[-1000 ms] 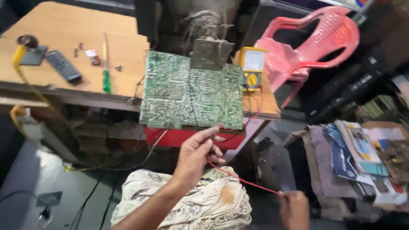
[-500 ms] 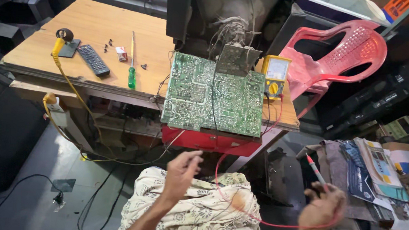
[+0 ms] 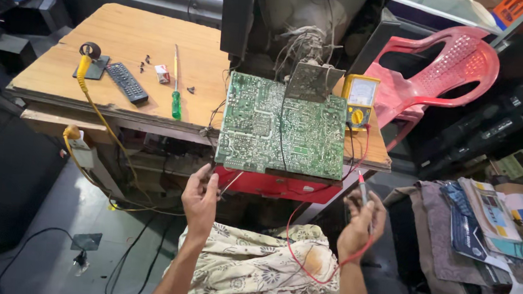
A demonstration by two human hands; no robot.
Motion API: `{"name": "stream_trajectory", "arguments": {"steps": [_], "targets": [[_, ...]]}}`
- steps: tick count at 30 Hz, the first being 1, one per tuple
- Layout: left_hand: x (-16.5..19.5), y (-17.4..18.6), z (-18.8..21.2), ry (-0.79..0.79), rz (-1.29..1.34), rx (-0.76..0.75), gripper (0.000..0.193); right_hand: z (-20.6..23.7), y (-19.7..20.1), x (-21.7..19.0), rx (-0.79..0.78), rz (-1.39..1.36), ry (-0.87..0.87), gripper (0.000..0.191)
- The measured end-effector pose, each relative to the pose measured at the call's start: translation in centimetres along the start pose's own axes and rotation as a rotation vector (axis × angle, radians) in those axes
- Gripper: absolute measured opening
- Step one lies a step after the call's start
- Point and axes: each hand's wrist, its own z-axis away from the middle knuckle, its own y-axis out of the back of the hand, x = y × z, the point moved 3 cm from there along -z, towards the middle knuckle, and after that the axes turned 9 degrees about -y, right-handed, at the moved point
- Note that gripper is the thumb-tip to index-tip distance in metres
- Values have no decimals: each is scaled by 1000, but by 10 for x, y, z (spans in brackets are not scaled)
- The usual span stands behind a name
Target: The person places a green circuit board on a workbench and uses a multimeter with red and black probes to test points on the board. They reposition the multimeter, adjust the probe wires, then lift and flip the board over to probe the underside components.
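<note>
In the head view, the right hand (image 3: 362, 217) is closed around a red test probe (image 3: 362, 187), which points up toward the front edge of the bench (image 3: 129, 44). A red lead (image 3: 303, 259) runs from this probe in a loop down over the patterned cloth (image 3: 255, 272) on the person's lap. The left hand (image 3: 200, 196) is raised just below the front left corner of the green circuit board (image 3: 283, 127); its fingers are pinched together on a thin dark wire (image 3: 226, 187), which I think is the other lead, but it is too small to tell.

The circuit board lies tilted at the right front part of the bench and hangs a little over the front edge, above a red box (image 3: 277, 186). A yellow multimeter (image 3: 358, 99) stands just beside the board's right back corner. Behind the board is the back of an old tube television (image 3: 298, 23).

On the left part of the bench lie a green-handled screwdriver (image 3: 175, 89), a black remote control (image 3: 127, 82) and some small screws (image 3: 143, 63). A yellow cable (image 3: 93, 105) goes from the left back part over the front edge. A red plastic chair (image 3: 438, 73) stands to the right of the bench.
</note>
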Motion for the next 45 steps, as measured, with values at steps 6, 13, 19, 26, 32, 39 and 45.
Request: {"name": "stream_trajectory", "arguments": {"steps": [6,13,19,26,32,39,45], "targets": [[-2,-6,-14,-103,-78,-39,32,-16,-18,26,45,186,32,31],[-4,-9,-22,-179,-220,-41,32,-20,-23,41,-7,371,84,30],[-7,-12,-22,-137,-134,-31,25,-20,-26,44,6,381,67,31],[-4,-14,-22,-141,-141,1,21,-28,-25,47,-44,194,-51,33],[-2,-14,-23,-127,-133,16,20,-28,-21,48,-11,213,-81,34],[-4,-14,-23,-130,-163,6,21,-28,-16,49,1,222,-66,33],[-17,-10,-22,-58,-72,-5,23,-26,-14,51,31,247,-90,30]]}}
